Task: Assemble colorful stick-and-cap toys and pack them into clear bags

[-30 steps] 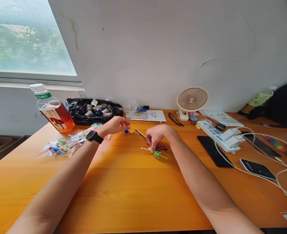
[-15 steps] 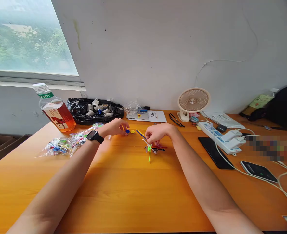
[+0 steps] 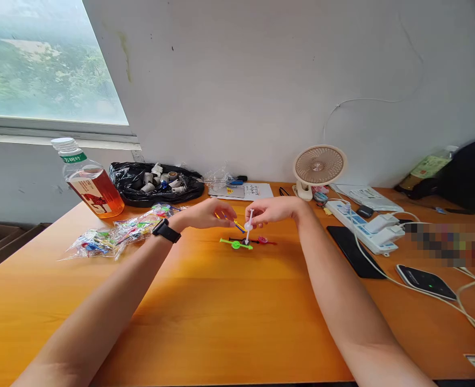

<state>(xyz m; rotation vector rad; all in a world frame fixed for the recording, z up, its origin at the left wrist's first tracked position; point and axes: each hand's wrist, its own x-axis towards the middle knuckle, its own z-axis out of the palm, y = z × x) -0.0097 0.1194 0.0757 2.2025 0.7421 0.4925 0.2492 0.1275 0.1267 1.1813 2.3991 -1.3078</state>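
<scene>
My right hand [image 3: 275, 210] pinches a small white spinning top [image 3: 249, 223] by its thin stem, holding it just above the orange table [image 3: 205, 312]. My left hand [image 3: 210, 214], with a black watch [image 3: 167, 230] on the wrist, hovers close beside it with its fingers curled round a thin yellow stick [image 3: 219, 216]. Below the hands lie a green top [image 3: 236, 244], a red top [image 3: 263, 240] and a blue and yellow stick [image 3: 238, 224] on the table.
Clear bags of coloured pieces [image 3: 116, 236] lie at the left, near a tea bottle [image 3: 89, 181] and a black bag of parts [image 3: 156, 184]. At the right are a small fan [image 3: 318, 168], a power strip [image 3: 362, 220], phones [image 3: 425, 279] and cables.
My right hand has lifted the white top off the table and the green top now lies flat. My left hand has left the blue and yellow pieces and moved right toward my right hand.
</scene>
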